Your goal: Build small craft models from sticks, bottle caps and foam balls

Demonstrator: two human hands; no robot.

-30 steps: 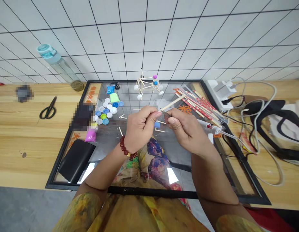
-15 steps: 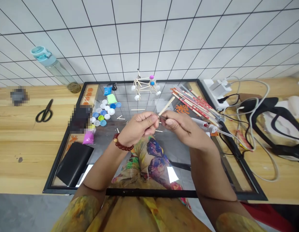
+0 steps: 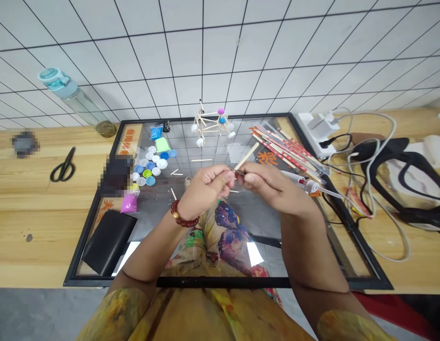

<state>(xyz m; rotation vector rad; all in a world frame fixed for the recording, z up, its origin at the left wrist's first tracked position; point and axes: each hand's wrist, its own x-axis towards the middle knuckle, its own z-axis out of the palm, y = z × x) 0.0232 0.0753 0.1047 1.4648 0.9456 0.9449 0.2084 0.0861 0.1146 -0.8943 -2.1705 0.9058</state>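
Note:
In front of me my two hands meet over the glass panel. A pale wooden stick (image 3: 246, 157) slants up and away from between them. My left hand (image 3: 211, 187) is closed in a pinch at the stick's near end, which its fingers hide. My right hand (image 3: 266, 187) is closed on a thin dark blade-like piece (image 3: 238, 172), mostly covered by its fingers, that reaches to the left fingertips. Beyond stands a small frame of sticks (image 3: 210, 127) joined with white, blue and pink balls. Short cut sticks (image 3: 201, 160) lie on the glass.
Left are tubs of coloured clay (image 3: 151, 166), a pink clay packet (image 3: 129, 203), a black pouch (image 3: 109, 241), scissors (image 3: 63, 166) and a water bottle (image 3: 76, 100). Right are chopsticks in red wrappers (image 3: 287, 151), a glue gun (image 3: 308, 184), a power strip (image 3: 314, 135) and tangled cables (image 3: 374, 161).
The view has shifted slightly. My left wrist has turned a little and moved slightly right; both hands stay together at the stick.

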